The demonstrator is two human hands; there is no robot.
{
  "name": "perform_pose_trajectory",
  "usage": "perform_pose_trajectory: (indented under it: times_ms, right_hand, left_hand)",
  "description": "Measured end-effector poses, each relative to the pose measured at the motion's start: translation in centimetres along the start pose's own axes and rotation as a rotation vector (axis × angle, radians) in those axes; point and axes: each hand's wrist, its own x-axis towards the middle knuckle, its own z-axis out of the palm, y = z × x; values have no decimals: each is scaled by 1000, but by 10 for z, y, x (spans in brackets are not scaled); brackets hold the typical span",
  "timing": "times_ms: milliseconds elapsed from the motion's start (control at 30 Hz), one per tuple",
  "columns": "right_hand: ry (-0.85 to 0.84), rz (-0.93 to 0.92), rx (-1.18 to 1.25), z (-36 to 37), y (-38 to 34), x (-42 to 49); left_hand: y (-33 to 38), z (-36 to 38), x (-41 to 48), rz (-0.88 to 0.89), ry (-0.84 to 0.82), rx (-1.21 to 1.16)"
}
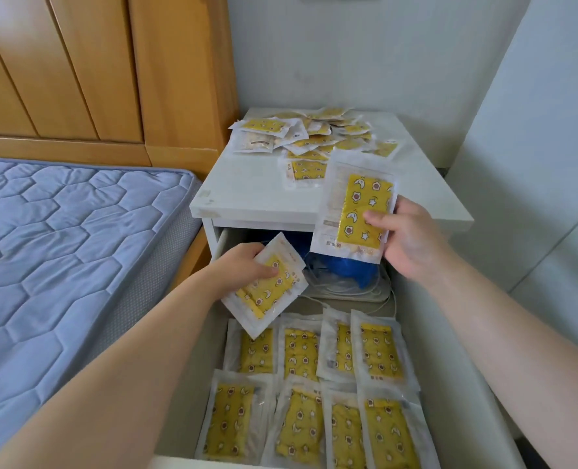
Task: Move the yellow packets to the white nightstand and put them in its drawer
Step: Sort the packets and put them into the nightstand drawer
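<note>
The white nightstand (257, 191) stands with its drawer (450, 367) pulled out toward me. Several yellow packets lie in rows (301, 353) on the drawer floor. A loose pile of packets (314, 137) covers the back of the nightstand top. My left hand (243, 265) grips one yellow packet (267, 292) tilted just above the drawer's left rear rows. My right hand (413, 238) pinches another yellow packet (358, 211) upright in front of the nightstand's front edge, thumb on its face.
A blue item (352, 269) and white cables (348, 289) lie at the back of the drawer. A bed with a blue quilted mattress (61, 248) and wooden headboard (94, 69) is close on the left. White walls (534, 130) lie behind and right.
</note>
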Motion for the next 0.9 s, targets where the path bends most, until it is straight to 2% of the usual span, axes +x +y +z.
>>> perform_pose_trajectory:
  times_ms: [200,333,467,533,633,733,800,900]
  right_hand:
    - [-210,213,-230,6,35,-11]
    - [-379,508,-383,2,51,-14]
    - [-328,822,-578,4,75,-23]
    - [-262,922,-571,10,97,-32]
    - [-156,978,-432,27,128,-42]
    - [-111,948,-375,48,158,-56]
    - [-150,925,-501,60,173,-66]
    - [-399,913,-822,71,179,-84]
  left_hand:
    - [-13,11,10,52,118,376]
    - [-19,14,13,81,141,478]
    - [-17,16,8,94,157,481]
    - [-18,18,7,90,161,481]
    - [-18,20,6,70,186,461]
    - [-17,21,7,67,209,434]
    - [-16,21,8,63,217,419]
    - [-15,20,8,64,238,394]
